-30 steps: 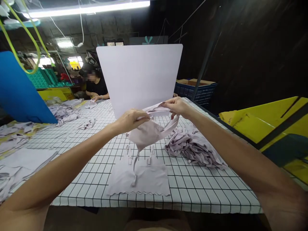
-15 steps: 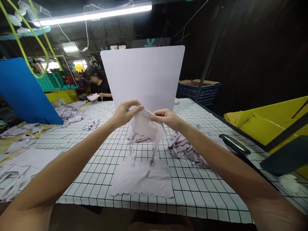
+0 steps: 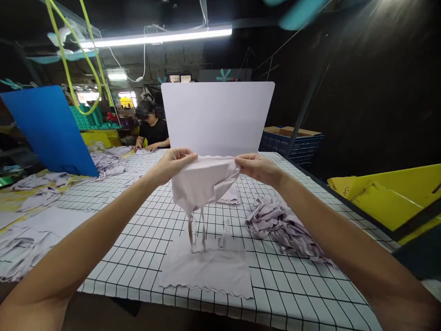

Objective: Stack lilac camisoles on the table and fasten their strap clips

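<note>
My left hand and my right hand both pinch the top edge of a pale lilac garment, held stretched above the table. Its thin straps dangle down and touch a flat lilac garment lying near the table's front edge. Both hands are closed on the fabric, about a garment's width apart. A white board stands upright just behind the held piece.
A crumpled heap of lilac garments lies to the right on the black-gridded white table. More garments cover the left side beside a blue board. Another person works at the far end. Yellow bins stand right.
My hands have moved apart and spread the garment's top edge flat where it was bunched between them. The view has tilted up slightly.
</note>
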Available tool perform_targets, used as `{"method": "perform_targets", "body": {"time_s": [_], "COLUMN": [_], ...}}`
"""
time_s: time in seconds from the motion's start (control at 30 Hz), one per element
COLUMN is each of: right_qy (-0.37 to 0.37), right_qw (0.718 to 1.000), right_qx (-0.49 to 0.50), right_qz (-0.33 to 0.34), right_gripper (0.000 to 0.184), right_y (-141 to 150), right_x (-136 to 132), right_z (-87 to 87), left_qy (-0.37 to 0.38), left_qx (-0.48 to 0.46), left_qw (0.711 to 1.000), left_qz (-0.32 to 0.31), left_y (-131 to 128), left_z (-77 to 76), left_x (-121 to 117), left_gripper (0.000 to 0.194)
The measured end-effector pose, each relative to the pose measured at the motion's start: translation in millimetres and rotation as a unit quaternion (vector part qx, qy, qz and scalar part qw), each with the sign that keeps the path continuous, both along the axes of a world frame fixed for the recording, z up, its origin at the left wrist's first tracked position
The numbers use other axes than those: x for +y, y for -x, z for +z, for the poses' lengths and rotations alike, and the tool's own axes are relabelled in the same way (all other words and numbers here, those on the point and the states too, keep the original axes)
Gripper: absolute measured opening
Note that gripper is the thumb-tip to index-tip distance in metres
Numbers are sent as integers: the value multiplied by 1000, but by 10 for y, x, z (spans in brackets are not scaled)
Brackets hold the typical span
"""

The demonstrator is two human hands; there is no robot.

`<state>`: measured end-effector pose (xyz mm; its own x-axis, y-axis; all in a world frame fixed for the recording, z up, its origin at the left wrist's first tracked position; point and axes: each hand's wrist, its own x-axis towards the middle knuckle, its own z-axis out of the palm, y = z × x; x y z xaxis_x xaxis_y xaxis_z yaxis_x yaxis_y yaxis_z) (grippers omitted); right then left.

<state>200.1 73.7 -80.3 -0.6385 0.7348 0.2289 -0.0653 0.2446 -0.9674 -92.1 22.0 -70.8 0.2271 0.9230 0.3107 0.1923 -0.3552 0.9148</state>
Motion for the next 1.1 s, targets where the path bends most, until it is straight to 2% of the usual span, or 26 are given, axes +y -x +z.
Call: {"method": "perform_targets", "body": {"time_s": [0.07, 0.13, 0.23, 0.3, 0.33, 0.43, 0.5, 0.63, 0.8, 0.87, 0.97, 1.03, 1.1], "right_qy": [-1, -27, -71, -67, -56, -22, -8, 15, 30, 26, 23, 18, 11], "right_qw": [1000, 999, 991, 987, 988, 995, 996, 999, 999, 998, 996, 995, 995], "right_qx": [15, -20, -98, -101, -95, -87, -82, -38, -27, -38, -72, -90, -90], "right_qz": [-28, -33, 56, 107, 106, 45, 34, 24, -29, -39, -38, -37, -44], "right_gripper": [35, 34, 40, 40, 37, 37, 35, 33, 39, 43, 46, 46, 45], "right_y": [-5, 71, 321, 472, 510, 449, 333, 225, 253, 212, 102, 28, -29], "right_x": [-2, -51, -157, -189, -184, -109, -61, -80, -146, -116, -16, 56, 108], "right_z": [64, 108, 127, 131, 139, 205, 258, 299, 298, 279, 201, 133, 82], "left_qy": [36, 56, 22, 25, 46, 122, 132, 85, -44, -44, -24, -29, -43], "left_qx": [22, 35, 28, 33, 40, 52, 31, -5, 86, 44, -58, -70, -47], "left_qw": [999, 997, 998, 996, 995, 987, 988, 996, 994, 998, 998, 997, 998], "left_qz": [-18, -39, -58, -74, -82, -92, -76, -41, 42, 30, -23, -22, 4], "left_y": [71, 56, -77, -128, -117, 60, 216, 344, 215, 181, 194, 241, 304], "left_z": [10, 14, 20, 20, 16, -18, -47, -96, -226, -273, -277, -245, -209], "left_x": [-10, -18, -13, -9, -11, -45, -80, -90, 11, 20, -21, -52, -65], "left_gripper": [42, 42, 39, 38, 38, 41, 43, 42, 26, 25, 29, 33, 38]}}
